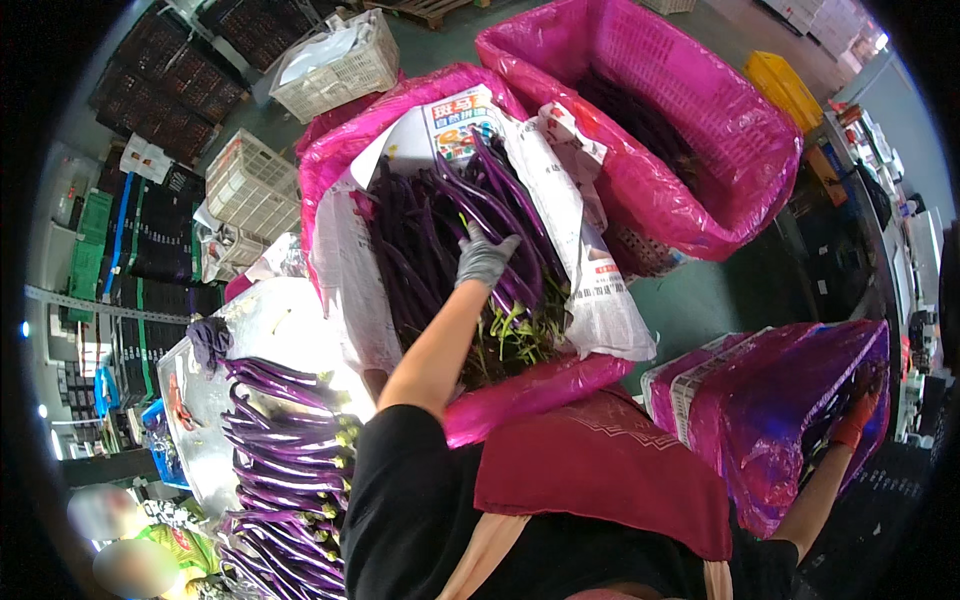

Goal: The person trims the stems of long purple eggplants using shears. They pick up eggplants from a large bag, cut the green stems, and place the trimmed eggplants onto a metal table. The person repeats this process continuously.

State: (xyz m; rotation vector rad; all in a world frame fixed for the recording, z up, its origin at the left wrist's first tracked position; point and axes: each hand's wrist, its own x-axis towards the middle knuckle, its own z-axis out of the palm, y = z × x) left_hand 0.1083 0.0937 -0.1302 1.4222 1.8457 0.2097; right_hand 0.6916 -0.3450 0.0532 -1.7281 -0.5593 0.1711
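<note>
My left hand (486, 259), in a grey glove, rests on long purple eggplants (420, 232) with its thumb and fingers spread. The eggplants fill a crate lined with pink plastic film (330, 142) and newspaper (551, 187); their green stems (517, 330) lie towards me. Far to the right, my right hand (857, 420), in an orange-red glove, reaches into another crate wrapped in pink film (757, 420). The film and the crate's dark inside partly hide its fingers, so what they hold cannot be told.
On my left, a metal table (202, 405) carries a row of eggplants (285, 442), a dark cloth (210, 341) and red-handled snips (178, 401). A large pink-lined crate (675, 97) with eggplants stands ahead right. White crates (251, 184) stand left. Two people (176, 551) are at lower left.
</note>
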